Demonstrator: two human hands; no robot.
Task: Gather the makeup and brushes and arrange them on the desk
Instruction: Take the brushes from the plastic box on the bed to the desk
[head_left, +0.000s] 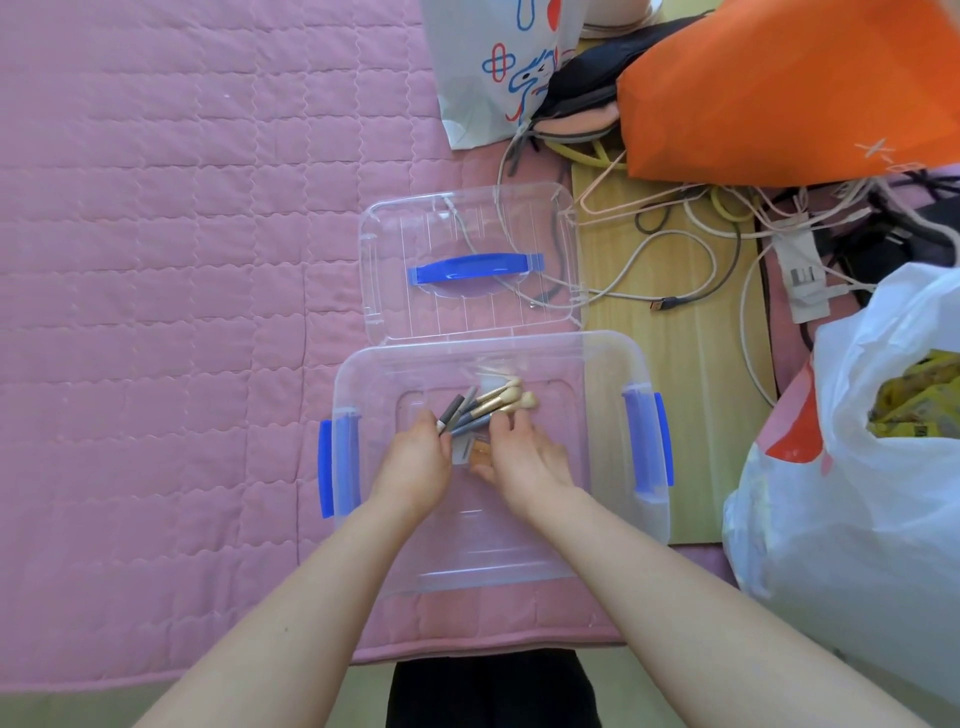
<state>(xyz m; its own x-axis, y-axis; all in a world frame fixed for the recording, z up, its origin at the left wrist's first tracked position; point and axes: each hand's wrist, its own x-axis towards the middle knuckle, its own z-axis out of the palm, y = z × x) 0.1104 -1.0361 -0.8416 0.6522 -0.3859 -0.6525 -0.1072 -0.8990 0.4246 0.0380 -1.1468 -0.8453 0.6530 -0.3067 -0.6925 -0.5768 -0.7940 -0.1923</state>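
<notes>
Clear plastic makes up the storage box (613, 358), which sits open on the pink quilted bed (156, 260). Its lid (467, 306) lies flat just beyond it, blue handle up. Both hands are down inside the box. The left hand (415, 460) pinches a grey stick (450, 413) near its lower end. The right hand (522, 457) has its fingers curled round the brushes (496, 402), a small bundle of gold and grey handles lying on the box floor. A small peach item (480, 451) shows between the two hands. Beside the box, a wooden worktop (685, 415) carries tangled cables (675, 249), with an orange bag (779, 88) and a white plastic bag (857, 493) near it.
</notes>
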